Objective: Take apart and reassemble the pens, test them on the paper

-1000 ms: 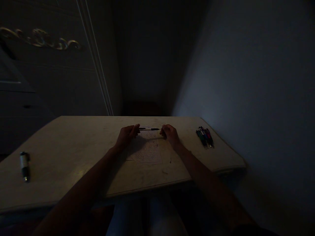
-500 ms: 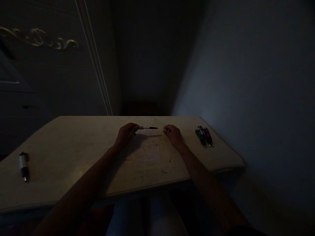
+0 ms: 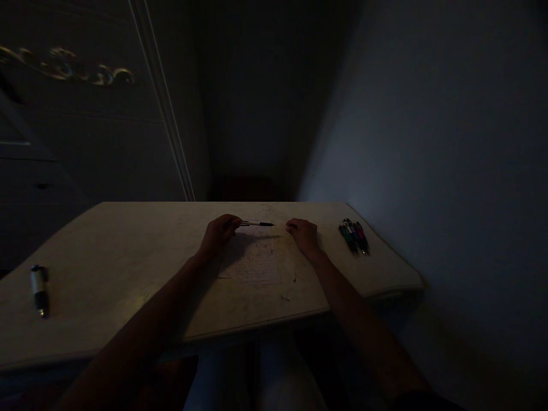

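Note:
My left hand [image 3: 220,233] pinches a white pen [image 3: 254,223] with a black grip, holding it level just above the paper, its narrow tip pointing right. To the right of that tip, a small gap away, is my right hand [image 3: 303,234]. Its thumb and fingers are pressed together; whatever sits between them is too small and dark to make out. Beneath the pen lies a sheet of paper [image 3: 254,265] covered in handwriting or scribbles. The pen's shadow falls across its upper part.
Several pens [image 3: 354,237] lie bunched near the right edge of the pale table [image 3: 171,228]. A thick black-and-white pen [image 3: 40,290] rests at the far left. Two tiny dark bits, including a thin one [image 3: 285,298], lie near the front edge. A wall [image 3: 406,142] borders the right.
My right hand has shifted very slightly right, widening the gap to the pen tip. The glint at its fingertips has faded. My left hand still holds the pen in nearly the same place.

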### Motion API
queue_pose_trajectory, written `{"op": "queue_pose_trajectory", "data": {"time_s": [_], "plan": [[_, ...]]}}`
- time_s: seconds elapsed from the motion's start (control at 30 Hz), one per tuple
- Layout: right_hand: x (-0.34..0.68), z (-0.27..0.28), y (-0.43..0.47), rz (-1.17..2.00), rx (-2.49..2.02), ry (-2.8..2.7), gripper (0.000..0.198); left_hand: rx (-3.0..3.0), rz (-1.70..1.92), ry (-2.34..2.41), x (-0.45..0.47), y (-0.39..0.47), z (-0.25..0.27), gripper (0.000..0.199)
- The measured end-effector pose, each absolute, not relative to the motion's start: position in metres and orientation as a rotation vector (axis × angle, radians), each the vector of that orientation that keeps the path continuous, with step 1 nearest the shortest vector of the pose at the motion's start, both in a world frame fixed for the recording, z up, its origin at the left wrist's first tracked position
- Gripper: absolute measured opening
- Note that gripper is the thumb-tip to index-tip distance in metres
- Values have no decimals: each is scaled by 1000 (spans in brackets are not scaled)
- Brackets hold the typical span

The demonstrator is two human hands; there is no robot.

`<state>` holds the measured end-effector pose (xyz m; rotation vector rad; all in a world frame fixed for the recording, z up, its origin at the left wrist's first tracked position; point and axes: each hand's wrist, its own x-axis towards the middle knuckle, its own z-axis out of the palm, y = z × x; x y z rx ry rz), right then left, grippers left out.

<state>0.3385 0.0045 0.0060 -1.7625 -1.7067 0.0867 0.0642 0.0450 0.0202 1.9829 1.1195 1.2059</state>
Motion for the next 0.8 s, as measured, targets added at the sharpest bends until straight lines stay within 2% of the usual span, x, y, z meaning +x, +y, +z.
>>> {"op": "queue_pose_trajectory", "data": {"time_s": [0.33,0.57,0.7,0.8], "plan": [[337,3,8,241,-1580,-1515,22,1967,1221,1098,65,43,21,34],[314,13,-6,201,-1251,-1889,37,2025,1199,1068,67,41,21,30],[307,10,-4,329,-1182,-2081,33,2132,1201,934,72,33,26,25],[305,8,-3,304,-1215,-2154,28,2199,1242,877,76,27,28,23]]}}
